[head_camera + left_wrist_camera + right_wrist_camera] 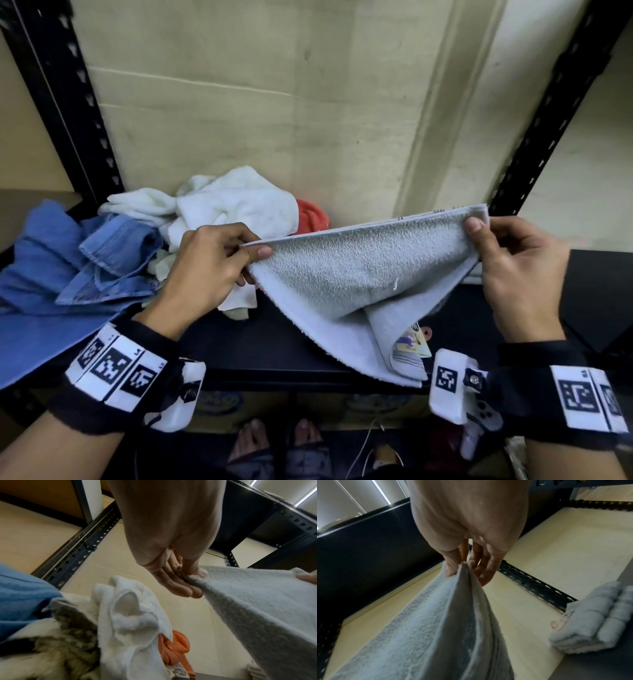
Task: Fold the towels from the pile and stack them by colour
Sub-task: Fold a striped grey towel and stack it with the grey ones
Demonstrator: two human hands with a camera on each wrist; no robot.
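Observation:
A grey towel, doubled over, hangs stretched in the air above the black shelf. My left hand pinches its left top corner between thumb and fingers. My right hand pinches the right top corner the same way. In the left wrist view the left hand grips the grey towel. The right wrist view shows the right hand holding the layered edge of the grey towel. The unfolded pile lies behind at the left: white towels, an orange towel and blue cloth.
A folded grey towel stack sits on the shelf at the right. Black slotted uprights frame the bay, with a beige wall behind. A small printed tag shows under the hanging towel. Feet stand below the shelf edge.

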